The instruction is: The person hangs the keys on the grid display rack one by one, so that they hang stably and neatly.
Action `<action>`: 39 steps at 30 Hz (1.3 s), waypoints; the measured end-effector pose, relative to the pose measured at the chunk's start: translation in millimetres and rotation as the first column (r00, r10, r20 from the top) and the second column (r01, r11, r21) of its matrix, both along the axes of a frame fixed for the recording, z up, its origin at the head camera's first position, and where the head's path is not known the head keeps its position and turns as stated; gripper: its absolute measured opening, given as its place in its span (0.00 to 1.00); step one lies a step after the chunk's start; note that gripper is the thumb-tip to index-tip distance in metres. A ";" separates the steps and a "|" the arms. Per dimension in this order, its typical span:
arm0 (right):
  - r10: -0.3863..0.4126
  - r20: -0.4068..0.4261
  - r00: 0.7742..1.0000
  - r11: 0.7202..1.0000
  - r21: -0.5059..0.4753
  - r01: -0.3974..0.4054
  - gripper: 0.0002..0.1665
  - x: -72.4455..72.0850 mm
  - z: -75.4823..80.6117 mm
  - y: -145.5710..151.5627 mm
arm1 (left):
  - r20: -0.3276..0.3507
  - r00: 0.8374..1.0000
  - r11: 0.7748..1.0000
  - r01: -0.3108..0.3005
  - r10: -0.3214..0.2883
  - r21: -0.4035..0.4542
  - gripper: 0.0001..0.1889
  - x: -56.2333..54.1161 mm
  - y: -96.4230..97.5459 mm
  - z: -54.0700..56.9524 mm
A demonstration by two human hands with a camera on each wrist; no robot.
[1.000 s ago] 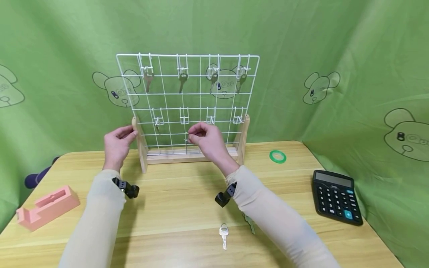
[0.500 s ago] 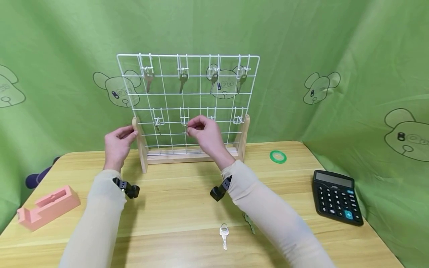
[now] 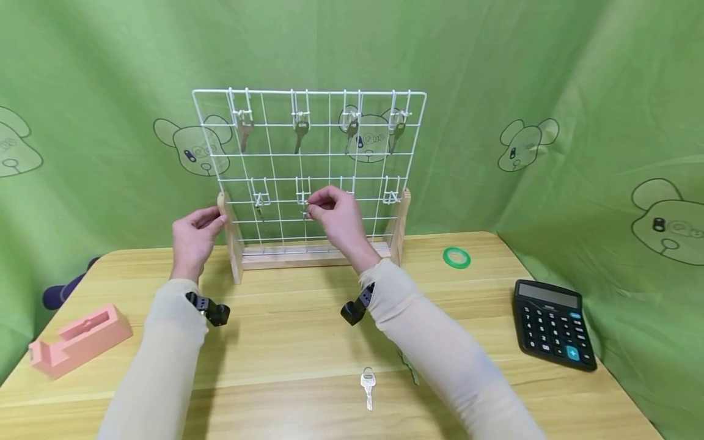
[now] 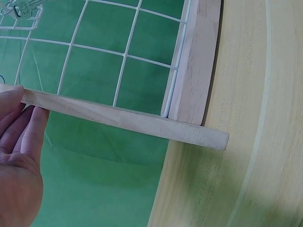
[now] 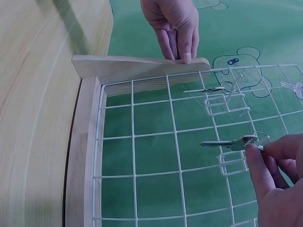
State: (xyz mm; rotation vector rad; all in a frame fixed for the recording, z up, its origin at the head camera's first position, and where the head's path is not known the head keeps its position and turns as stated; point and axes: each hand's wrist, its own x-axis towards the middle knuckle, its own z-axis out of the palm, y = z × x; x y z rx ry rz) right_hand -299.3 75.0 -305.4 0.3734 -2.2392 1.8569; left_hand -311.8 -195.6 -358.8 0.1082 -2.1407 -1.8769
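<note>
A white wire grid rack [image 3: 316, 154] stands in a wooden base. My left hand [image 3: 191, 239] grips the top of its left wooden side post [image 3: 233, 249], thumb on one face and fingers behind. My right hand [image 3: 342, 223] pinches a silver key [image 5: 229, 143] by its head, its ring right at the second hook [image 5: 233, 163] of the lower row. The blade points away from the fingers in the right wrist view. Another key [image 5: 203, 90] hangs on the first lower hook. Several keys, including one on the left [image 3: 244, 131], hang along the upper row.
One key [image 3: 368, 388] with a ring lies on the table near the front; another key [image 3: 408, 368] is partly hidden by my right sleeve. A black calculator [image 3: 552, 324] and green tape roll [image 3: 456, 257] lie right, a pink tape dispenser [image 3: 82, 342] left. Green curtain hangs behind.
My right hand has risen from below the lower row, bringing the key up to the second hook. My left hand has stayed on the post.
</note>
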 end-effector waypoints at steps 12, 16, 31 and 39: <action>-0.053 -0.044 0.998 0.992 0.114 0.058 0.10 0.5 -3.1 1.8 | 0.000 1.000 1.000 0.014 -0.014 -0.004 0.22 0.3 2.3 0.3; -0.059 -0.065 0.996 0.988 0.137 0.068 0.10 2.6 -4.8 5.0 | -0.001 1.000 1.000 0.012 -0.012 -0.005 0.22 0.6 3.7 0.9; 0.045 0.007 0.999 0.968 0.248 -0.045 0.07 22.4 -23.5 33.4 | 0.014 1.000 1.000 0.000 0.000 -0.001 0.22 3.2 0.9 1.5; 0.099 0.022 0.995 0.944 0.313 -0.101 0.07 40.3 -27.4 45.7 | 0.015 1.000 1.000 0.003 -0.003 0.007 0.23 0.4 1.9 1.3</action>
